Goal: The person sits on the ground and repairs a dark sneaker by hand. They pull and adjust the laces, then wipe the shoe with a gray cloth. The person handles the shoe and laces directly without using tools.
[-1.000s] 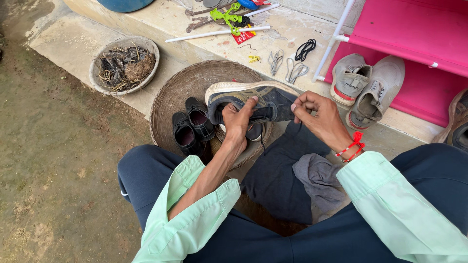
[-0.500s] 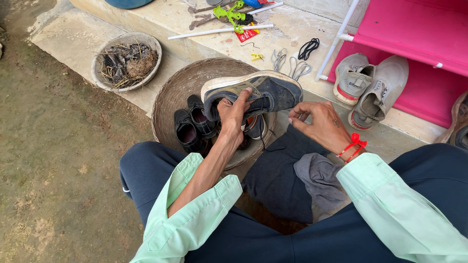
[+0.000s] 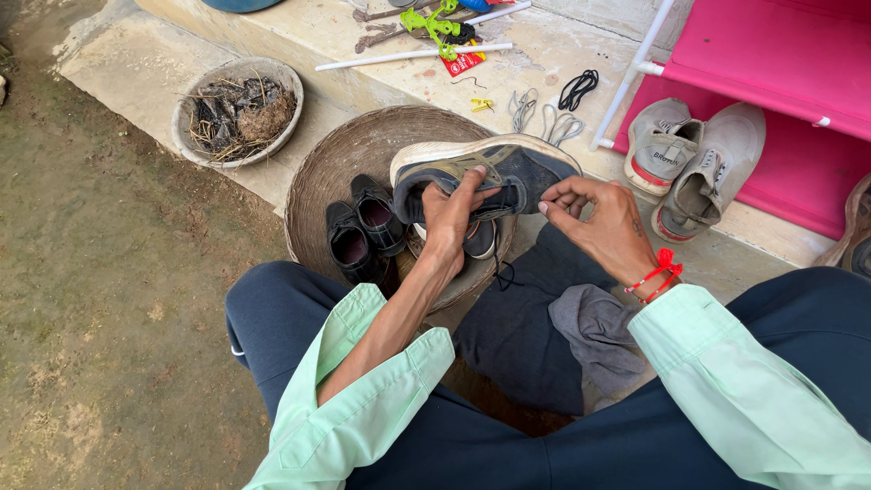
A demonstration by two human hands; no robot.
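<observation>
Gripping dark sneaker [image 3: 508, 172], left hand [image 3: 454, 213]

Bare dirt ground [image 3: 100, 299], a concrete step [image 3: 299, 54], a pink rack [image 3: 771, 63], daylight.

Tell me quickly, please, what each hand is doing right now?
Left hand: closed, gripping the dark sneaker.
Right hand: fingers pinched at the sneaker's lace.
</observation>
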